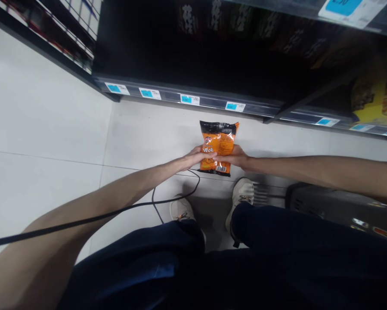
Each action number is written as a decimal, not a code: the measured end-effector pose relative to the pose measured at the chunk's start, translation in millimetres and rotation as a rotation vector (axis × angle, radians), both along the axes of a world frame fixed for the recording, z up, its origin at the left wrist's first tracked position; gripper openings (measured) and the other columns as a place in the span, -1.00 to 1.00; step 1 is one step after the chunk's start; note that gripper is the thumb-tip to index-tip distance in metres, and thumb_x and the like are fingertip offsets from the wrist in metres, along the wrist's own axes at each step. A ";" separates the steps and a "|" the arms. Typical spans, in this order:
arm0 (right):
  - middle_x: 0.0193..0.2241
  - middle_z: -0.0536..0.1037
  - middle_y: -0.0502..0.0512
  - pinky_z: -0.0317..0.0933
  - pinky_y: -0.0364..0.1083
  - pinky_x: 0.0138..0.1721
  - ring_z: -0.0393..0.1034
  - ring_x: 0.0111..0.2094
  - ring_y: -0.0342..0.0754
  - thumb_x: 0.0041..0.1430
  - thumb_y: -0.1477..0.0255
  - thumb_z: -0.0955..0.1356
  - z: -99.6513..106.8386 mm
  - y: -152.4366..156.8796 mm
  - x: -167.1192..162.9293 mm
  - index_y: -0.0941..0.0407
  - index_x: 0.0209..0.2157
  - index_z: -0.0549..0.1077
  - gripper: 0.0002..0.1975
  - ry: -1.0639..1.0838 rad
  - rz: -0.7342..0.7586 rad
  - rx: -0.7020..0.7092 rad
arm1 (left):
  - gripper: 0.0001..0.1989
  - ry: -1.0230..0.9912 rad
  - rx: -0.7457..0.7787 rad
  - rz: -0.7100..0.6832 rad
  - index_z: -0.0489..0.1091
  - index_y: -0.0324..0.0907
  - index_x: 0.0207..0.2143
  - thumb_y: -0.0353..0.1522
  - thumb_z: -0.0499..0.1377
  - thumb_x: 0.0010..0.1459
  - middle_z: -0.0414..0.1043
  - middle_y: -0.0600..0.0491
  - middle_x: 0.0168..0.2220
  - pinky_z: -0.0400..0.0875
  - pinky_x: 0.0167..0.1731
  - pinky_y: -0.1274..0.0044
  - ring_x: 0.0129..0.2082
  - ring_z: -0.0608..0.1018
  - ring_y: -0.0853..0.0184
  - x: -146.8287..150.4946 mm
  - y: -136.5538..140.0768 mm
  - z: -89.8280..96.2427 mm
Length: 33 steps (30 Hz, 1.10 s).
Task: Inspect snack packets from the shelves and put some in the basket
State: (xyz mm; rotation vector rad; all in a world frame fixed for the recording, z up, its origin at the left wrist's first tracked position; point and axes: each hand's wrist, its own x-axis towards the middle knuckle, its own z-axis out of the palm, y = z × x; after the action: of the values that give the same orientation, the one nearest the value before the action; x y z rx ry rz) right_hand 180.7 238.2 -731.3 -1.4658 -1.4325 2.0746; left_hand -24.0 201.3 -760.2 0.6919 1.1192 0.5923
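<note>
An orange and black snack bag [224, 144] is held upright between both my hands, in front of the low shelf and above the floor. My left hand [195, 158] grips its left side, with the thumb lying across the front. My right hand [238, 158] is closed round the right side, and its thumb meets the left one near the middle of the bag. The bag's back, with small print and a barcode, partly faces me. My fingers behind the bag are hidden.
A dark shelf [167, 64] with price tags [190, 99] runs across the top, holding dim packages at the back and a yellow package [369, 97] at right. A black cable [131, 209] crosses my left arm. A grey case [335, 206] stands beside my right leg.
</note>
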 end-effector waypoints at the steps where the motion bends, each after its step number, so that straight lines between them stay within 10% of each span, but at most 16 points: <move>1: -0.17 0.66 0.08 0.48 0.08 -0.04 0.56 -0.17 0.03 -0.17 0.33 0.64 1.6 0.1 -0.1 0.08 -0.10 0.56 -0.47 0.003 0.007 -0.001 | -0.34 -0.001 -0.005 0.000 0.44 -0.23 0.10 -0.15 0.44 -0.03 0.57 -0.14 0.03 0.40 0.14 0.26 0.06 0.57 0.06 -0.2 -0.1 -0.4; 33: -0.09 0.65 0.10 0.43 0.16 0.09 0.57 -0.11 0.05 -0.13 0.35 0.62 11.2 0.3 -2.0 0.08 -0.09 0.58 -0.50 0.082 0.014 -0.070 | -0.31 -0.160 -0.062 0.049 0.36 -0.09 0.22 0.10 0.17 0.18 0.48 -0.11 0.17 0.44 0.13 0.27 0.15 0.52 0.04 -1.0 -4.9 -21.9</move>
State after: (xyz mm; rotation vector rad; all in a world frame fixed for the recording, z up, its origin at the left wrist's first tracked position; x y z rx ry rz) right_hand 178.8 238.4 -720.1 -1.3821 -1.3562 2.1875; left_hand -25.0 196.4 -782.1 0.5549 1.0038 0.6407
